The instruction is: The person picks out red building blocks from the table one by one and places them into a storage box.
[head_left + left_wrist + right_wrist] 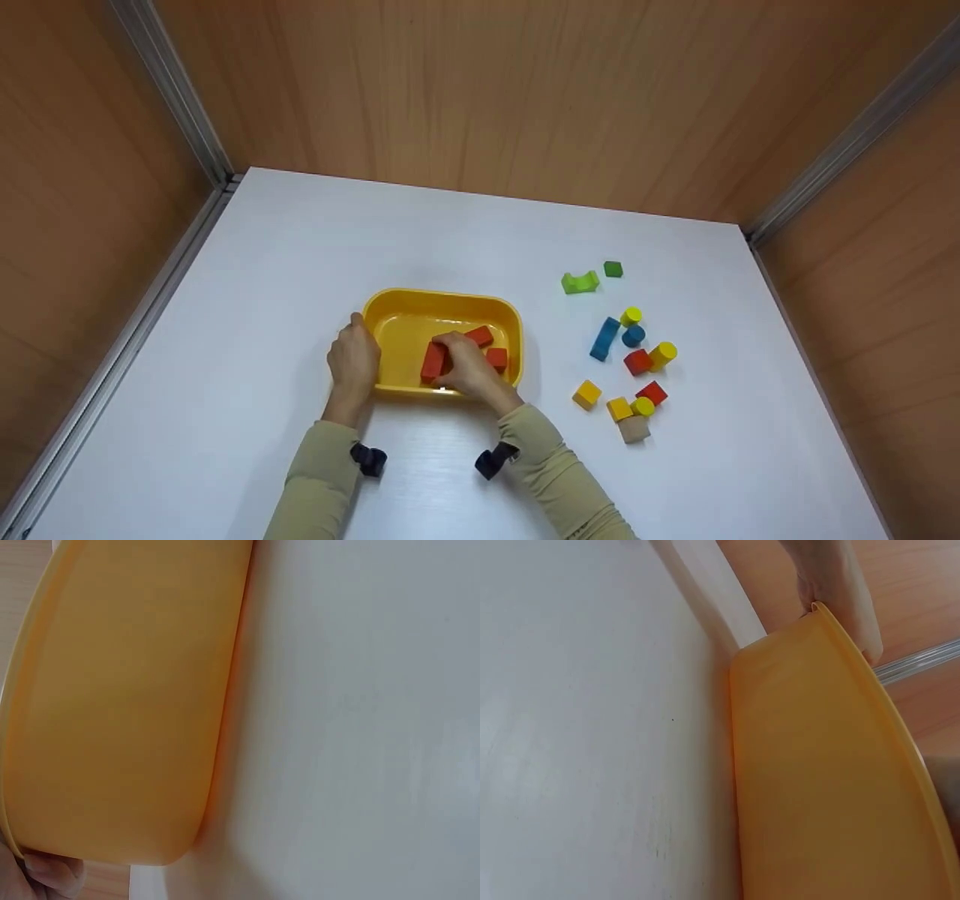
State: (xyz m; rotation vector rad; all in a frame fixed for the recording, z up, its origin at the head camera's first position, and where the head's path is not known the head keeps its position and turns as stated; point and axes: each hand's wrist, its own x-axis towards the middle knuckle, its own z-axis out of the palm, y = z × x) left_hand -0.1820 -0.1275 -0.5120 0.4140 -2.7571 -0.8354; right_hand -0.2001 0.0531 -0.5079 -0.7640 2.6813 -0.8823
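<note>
A yellow plastic tray with rounded corners stands on the white table. My left hand grips its left rim; in the left wrist view, fingertips curl under the rim beside the outer wall. Inside the tray, my right hand pinches a red block between thumb and fingers. Two more red blocks lie there, one behind the hand and one by the right wall. The right wrist view shows mostly the tray's outer wall, hiding the pinched block.
Right of the tray lie several loose blocks: a light-green arched block, a green cube, a blue block, yellow cylinders, red cubes, yellow cubes and a plain wooden cube. Wooden panels enclose the table.
</note>
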